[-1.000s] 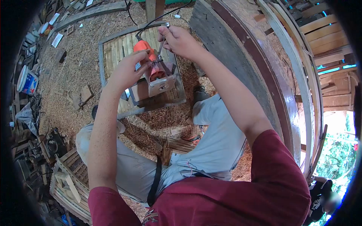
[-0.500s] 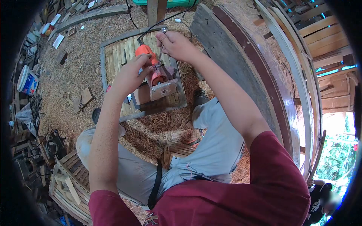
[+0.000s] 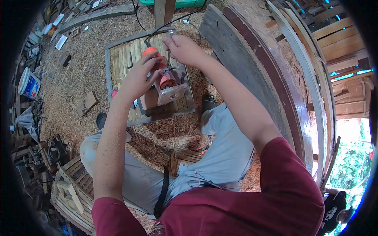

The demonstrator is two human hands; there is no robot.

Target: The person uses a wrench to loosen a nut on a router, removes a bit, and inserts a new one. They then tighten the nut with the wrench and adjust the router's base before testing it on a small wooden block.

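Observation:
An orange trim router (image 3: 167, 82) lies tilted on a low slatted table (image 3: 119, 59), its clear base plate (image 3: 172, 94) facing my body. My left hand (image 3: 138, 76) is closed around the router's body from the left, thumb toward the base. My right hand (image 3: 184, 49) grips the upper end of a slim metal wrench (image 3: 169, 59). The wrench's lower end meets the router near the metal clamp parts above the base. A wooden block (image 3: 149, 100) sits beside the base plate, partly hidden. A dark, thin tool (image 3: 130, 60) rests on the slats to the left.
A black power cord (image 3: 173, 24) runs from the router past a wooden post (image 3: 163, 13). Long boards (image 3: 252, 63) lean along the right. Shavings cover the floor (image 3: 75, 90). At left stands a white bucket (image 3: 30, 84); another person (image 3: 334, 208) is at the lower right edge.
My right hand has shifted slightly down and right with the wrench, its fingers regripping the upper end. My left hand stays on the router, fingers slightly more spread.

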